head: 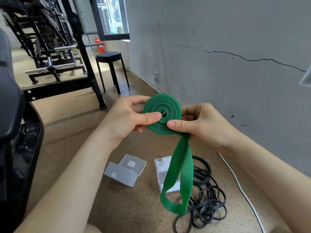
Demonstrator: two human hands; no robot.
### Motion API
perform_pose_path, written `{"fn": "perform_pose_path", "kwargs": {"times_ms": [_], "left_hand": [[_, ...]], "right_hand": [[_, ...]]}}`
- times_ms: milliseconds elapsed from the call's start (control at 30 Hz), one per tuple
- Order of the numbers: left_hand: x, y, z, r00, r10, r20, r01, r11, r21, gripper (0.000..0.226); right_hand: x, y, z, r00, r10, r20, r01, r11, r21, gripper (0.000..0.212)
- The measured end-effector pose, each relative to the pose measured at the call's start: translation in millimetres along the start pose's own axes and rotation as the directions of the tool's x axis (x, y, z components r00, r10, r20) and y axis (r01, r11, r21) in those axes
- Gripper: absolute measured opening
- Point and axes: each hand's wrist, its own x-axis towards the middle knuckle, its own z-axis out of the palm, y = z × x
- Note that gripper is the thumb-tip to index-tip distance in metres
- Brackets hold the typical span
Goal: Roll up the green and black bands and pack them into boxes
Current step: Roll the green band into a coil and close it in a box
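Note:
A green band [164,109] is wound into a flat coil held up in front of me, with a loose loop of it hanging down toward the floor. My left hand [127,118] pinches the coil, thumb pressed near its centre. My right hand [200,122] pinches the coil's lower right edge, where the loose tail leaves it. The black band [207,195] lies in a tangled heap on the floor at the lower right. Two clear plastic boxes stand open on the floor: one [125,170] at the left, the other [161,172] partly behind the hanging green loop.
A cracked grey wall [235,64] runs along the right, with a white cable [239,185] on the floor beside it. A black stool [110,59] and black gym racks [50,39] stand behind. A dark padded machine [11,115] fills the left edge.

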Motion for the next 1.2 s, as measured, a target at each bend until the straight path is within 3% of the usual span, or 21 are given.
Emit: {"fn": "perform_pose_path", "kwargs": {"times_ms": [100,267,367,433,600,700,933,1067,1200], "left_hand": [[0.3,-2.9,14.1,0.995,-0.077,-0.064,0.059,0.966,-0.253,0.062],[-0.5,-3.5,28.0,0.988,-0.065,-0.141,0.011,0.935,-0.355,0.053],[1.4,-3.5,22.8,0.976,-0.039,-0.213,-0.034,0.944,-0.328,0.047],[2.3,-4.3,18.0,0.973,-0.034,-0.229,-0.04,0.949,-0.312,0.051],[2.2,-6.6,10.2,0.977,-0.028,-0.21,-0.024,0.969,-0.244,0.056],[2.5,-8.2,7.6,0.983,-0.034,-0.181,-0.001,0.982,-0.19,0.054],[-0.7,-1.6,2.8,0.997,0.016,-0.077,-0.016,1.0,-0.008,0.036],[0.5,-2.5,2.8,0.998,0.059,-0.013,-0.056,0.99,0.132,0.032],[1.6,-6.8,6.0,0.998,0.063,-0.027,-0.058,0.99,0.132,0.036]], "right_hand": [[3.7,2.3,0.8,0.995,0.005,-0.099,0.01,0.988,0.151,0.039],[4.8,4.3,1.8,0.996,-0.006,-0.085,0.018,0.988,0.15,0.04],[4.1,7.2,3.4,0.998,-0.019,0.061,0.02,1.0,-0.008,0.062],[4.4,9.1,5.4,0.996,-0.025,0.089,0.038,0.988,-0.151,0.066],[2.6,6.0,-0.3,0.995,0.02,0.099,0.009,0.959,-0.284,0.025],[3.3,5.9,-7.9,0.997,0.035,0.074,-0.008,0.939,-0.344,0.024],[1.9,1.9,-19.9,0.989,0.052,0.136,-0.036,0.992,-0.122,0.062],[0.4,2.1,-19.6,0.977,0.063,0.202,-0.044,0.995,-0.094,0.047],[1.7,9.0,-9.0,0.997,-0.009,0.077,0.019,0.991,-0.132,0.052]]}}
